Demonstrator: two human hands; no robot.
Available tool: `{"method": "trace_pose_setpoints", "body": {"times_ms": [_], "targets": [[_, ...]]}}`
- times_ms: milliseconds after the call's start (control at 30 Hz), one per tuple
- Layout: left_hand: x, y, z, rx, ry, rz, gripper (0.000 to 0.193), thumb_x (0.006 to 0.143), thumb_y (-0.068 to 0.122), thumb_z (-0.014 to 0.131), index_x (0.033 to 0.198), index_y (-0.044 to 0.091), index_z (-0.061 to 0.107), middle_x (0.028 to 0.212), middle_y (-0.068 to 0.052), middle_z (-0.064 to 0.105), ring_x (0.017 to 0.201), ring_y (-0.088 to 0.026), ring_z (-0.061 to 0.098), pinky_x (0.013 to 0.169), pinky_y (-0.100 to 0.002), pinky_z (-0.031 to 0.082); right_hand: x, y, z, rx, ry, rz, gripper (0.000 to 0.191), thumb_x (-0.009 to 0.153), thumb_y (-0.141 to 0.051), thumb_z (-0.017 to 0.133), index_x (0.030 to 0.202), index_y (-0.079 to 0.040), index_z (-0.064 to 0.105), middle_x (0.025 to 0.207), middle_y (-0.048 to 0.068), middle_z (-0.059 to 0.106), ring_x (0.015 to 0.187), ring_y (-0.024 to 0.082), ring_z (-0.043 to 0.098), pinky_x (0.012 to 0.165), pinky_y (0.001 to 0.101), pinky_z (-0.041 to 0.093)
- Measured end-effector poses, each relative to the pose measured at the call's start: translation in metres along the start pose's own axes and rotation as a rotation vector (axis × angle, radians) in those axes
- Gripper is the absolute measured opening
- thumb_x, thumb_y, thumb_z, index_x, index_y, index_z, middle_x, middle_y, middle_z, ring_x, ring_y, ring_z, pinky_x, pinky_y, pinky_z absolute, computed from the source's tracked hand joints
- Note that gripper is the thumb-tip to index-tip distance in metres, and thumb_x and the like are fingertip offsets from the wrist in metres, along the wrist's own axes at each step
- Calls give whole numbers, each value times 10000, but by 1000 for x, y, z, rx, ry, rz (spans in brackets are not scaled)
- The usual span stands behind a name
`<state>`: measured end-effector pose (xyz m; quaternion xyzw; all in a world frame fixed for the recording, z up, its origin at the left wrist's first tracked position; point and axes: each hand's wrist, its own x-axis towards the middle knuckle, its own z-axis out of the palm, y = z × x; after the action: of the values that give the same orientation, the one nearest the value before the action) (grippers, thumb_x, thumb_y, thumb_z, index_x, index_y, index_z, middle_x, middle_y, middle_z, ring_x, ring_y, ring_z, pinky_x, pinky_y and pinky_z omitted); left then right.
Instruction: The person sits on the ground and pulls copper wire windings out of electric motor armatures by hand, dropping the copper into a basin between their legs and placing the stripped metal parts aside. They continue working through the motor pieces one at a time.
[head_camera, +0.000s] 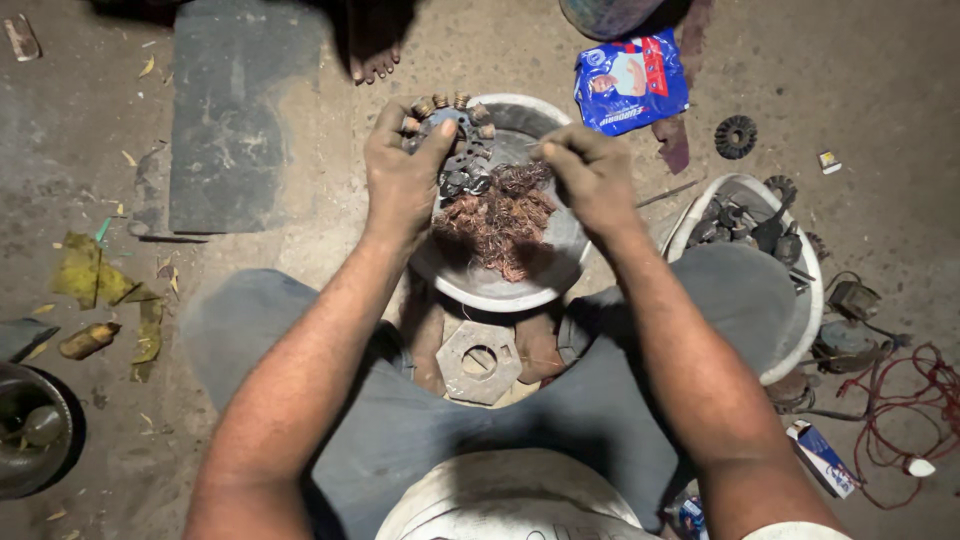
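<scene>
Hands over a metal bowl (470, 285) of copper wire (500, 222).
Left hand (405, 165) grips a stator core (455, 140); right hand (590, 175) pinches a wire strand.

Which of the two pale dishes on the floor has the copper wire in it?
The round metal bowl under both hands, between the knees; tangled copper wire lies in it. The oval white tray by the right knee holds dark metal parts instead.

Wire tangle (500, 222) lies in the bowl (480, 288), stator (455, 140) above it, tray (800, 320) right.
</scene>
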<state>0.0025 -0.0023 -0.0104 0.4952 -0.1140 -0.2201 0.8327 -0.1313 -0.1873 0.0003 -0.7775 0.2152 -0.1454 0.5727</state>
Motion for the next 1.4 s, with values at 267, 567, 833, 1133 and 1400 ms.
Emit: {"method": "trace_pose_setpoints", "body": {"times_ms": [267,567,833,1133,1400], "targets": [[-3,6,-3,162,19,68,153,1000,10,737,1105,13,625,982,-52,669,850,-95,655,737,-247,571,1,-14,-18,107,-86,140,171,945,-183,706,943,-23,767,689,11,633,585,112,492,541,296,365],[-7,7,7,32,-20,1,188,969,16,705,1138,22,623,1003,-44,703,861,-98,675,775,-246,591,-9,-3,7,-201,-161,-311,294,939,-127,705,1220,-39,704,1136,108,721,1055,196,670,922,350,544],[-3,4,8,224,-16,108,186,982,8,724,1145,12,635,1037,-57,684,912,-113,662,820,-262,586,-6,-9,13,23,-67,150,168,977,-187,707,1059,-52,767,677,-15,589,587,112,486,541,318,388],[-3,10,1,256,50,55,204,972,6,737,1145,9,628,1018,-76,685,889,-129,674,778,-276,599,-3,-7,-8,-98,-39,212,237,962,-292,726,1033,-73,780,765,13,663,672,138,580,630,331,450],[-1,12,0,250,28,92,188,984,-1,730,1142,18,631,975,-55,661,825,-110,677,722,-259,578,-4,-18,-32,113,-169,311,314,997,-251,748,1037,61,755,811,209,635,674,289,506,649,433,415]]}}
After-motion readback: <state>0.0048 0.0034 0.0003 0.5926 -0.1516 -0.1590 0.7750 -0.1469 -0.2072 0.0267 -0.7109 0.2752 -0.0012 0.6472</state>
